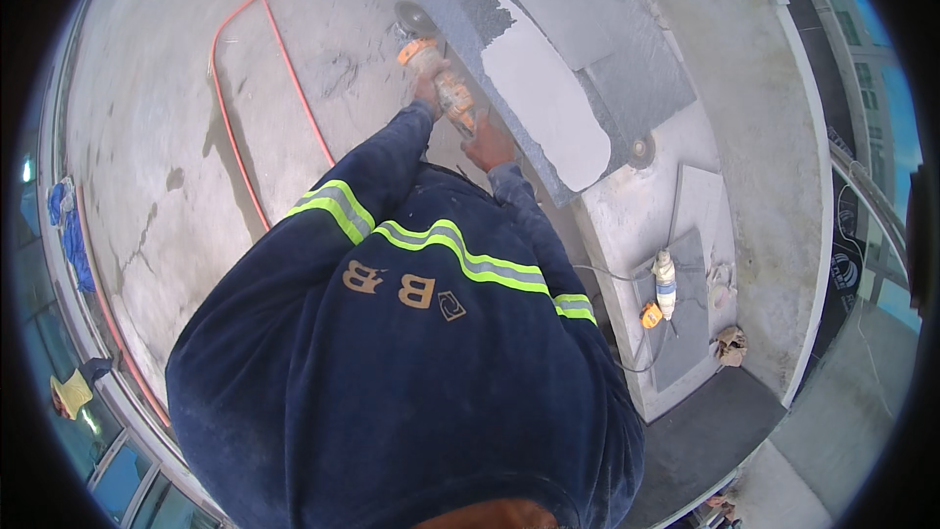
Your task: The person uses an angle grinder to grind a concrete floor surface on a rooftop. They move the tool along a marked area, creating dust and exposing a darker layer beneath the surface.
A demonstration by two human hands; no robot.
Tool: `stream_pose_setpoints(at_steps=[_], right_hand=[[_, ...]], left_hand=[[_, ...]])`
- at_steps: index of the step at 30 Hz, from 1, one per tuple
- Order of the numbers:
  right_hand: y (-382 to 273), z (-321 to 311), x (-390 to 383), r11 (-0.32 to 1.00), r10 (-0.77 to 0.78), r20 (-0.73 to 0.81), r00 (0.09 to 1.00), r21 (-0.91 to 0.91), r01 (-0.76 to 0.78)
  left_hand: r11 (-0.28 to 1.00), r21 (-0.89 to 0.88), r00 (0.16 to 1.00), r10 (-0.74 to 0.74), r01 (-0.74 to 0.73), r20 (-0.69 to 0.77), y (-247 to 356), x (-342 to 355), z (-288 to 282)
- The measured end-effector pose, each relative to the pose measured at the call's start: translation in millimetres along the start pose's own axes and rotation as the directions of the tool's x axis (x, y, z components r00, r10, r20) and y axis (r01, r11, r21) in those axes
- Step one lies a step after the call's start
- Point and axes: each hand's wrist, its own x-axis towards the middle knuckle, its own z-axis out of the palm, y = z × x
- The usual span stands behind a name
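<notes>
An orange angle grinder (452, 98), dusted pale and wrapped in tape, is held in both my hands. Its round disc (415, 18) is at the far end, close to the long edge of a dark grey stone slab (578, 176). My left hand (427, 89) is closed around the front of the body, just behind the orange head. Farther back, my right hand (490, 144) grips the rear end. A ragged white patch (543, 98) covers part of the slab. Whether the disc touches the stone, I cannot tell.
A second power tool (666, 284) lies right on a grey slab piece, beside an orange tape measure (651, 314). A loose round disc (641, 150) rests at the slab's corner. Red hoses (223, 103) cross the dusty concrete floor at left. A low wall (764, 167) runs along the right.
</notes>
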Motion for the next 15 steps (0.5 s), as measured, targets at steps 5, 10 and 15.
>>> stream_pose_setpoints(at_steps=[5, 10, 15], right_hand=[[-1.7, 2.8, 12.8, 0.998, -0.041, -0.079, 0.996, 0.041, 0.044], [-3.7, -3.9, 4.7, 1.000, 0.000, -0.036, 0.999, 0.026, 0.001], [0.0, -4.4, -23.1, 1.000, -0.007, -0.014, 1.000, 0.012, 0.007]], left_hand=[[0.999, -0.009, 0.999, 0.040, -0.040, -0.002, 3.2, 16.0, 2.2], [0.998, -0.021, 0.997, 0.065, -0.064, 0.052, 2.1, 6.7, 5.5], [0.999, 0.027, 0.999, 0.022, -0.021, -0.033, -8.4, -19.4, 0.8]])
